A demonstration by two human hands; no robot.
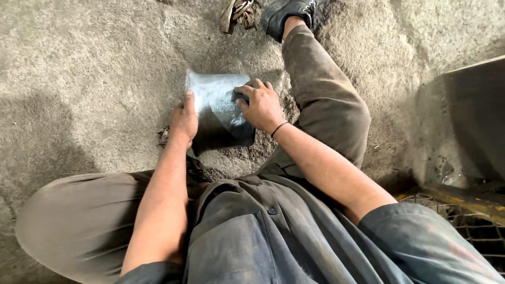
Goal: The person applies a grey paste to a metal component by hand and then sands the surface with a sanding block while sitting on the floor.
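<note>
- The left hand [184, 120] presses flat against the left edge of a shiny metal plate [218, 113] lying on the sandy floor [94, 68].
- The right hand [261, 107] grips a dark pad [242, 94] on the plate's right side.

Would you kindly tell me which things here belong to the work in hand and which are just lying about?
In hand:
- metal plate, steadied by left hand
- dark pad, pressed on the plate under right hand

Lying about:
- rag by the shoe
- metal grate, right
- dark box, right
</note>
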